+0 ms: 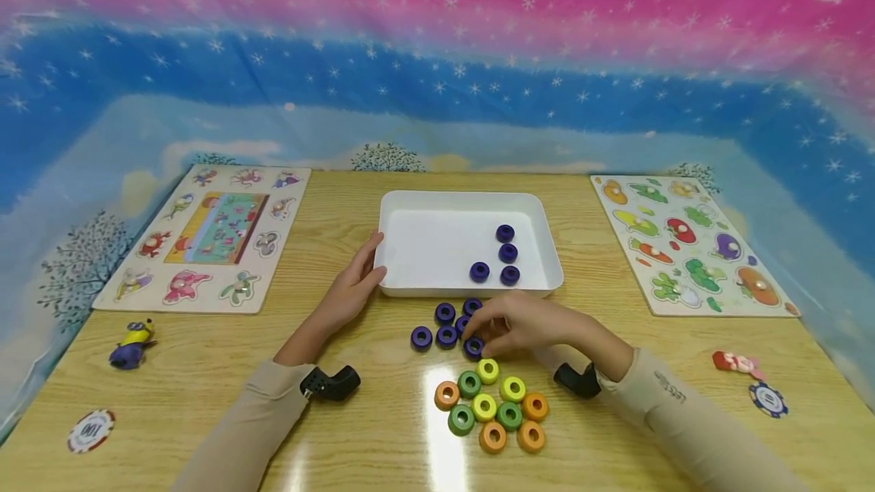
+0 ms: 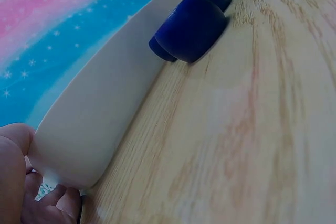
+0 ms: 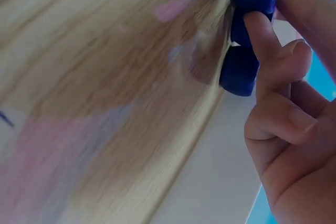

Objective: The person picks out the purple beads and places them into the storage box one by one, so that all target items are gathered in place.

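Note:
A white tray (image 1: pixel 444 249) sits mid-table with several purple rings (image 1: pixel 508 253) in its right part. My left hand (image 1: pixel 352 279) holds the tray's left end, thumb near the front corner; the left wrist view shows the fingers (image 2: pixel 58 205) curled at that end. Just in front of the tray lies a cluster of loose purple rings (image 1: pixel 421 338). My right hand (image 1: pixel 529 323) is over that cluster's right side, pinching the nearest purple ring (image 1: pixel 473 348) between thumb and index finger. In the right wrist view, a fingertip rests against the purple rings (image 3: pixel 240 71), and the other fingers are curled.
Yellow rings (image 1: pixel 484 407), green rings (image 1: pixel 461 420) and orange rings (image 1: pixel 493 437) lie nearer me. Puzzle boards stand left (image 1: pixel 181 279) and right (image 1: pixel 690 249). A minion figure (image 1: pixel 133 344), poker chips (image 1: pixel 92 431) (image 1: pixel 769 399) and a small red-and-pink figure (image 1: pixel 737 363) lie along the sides.

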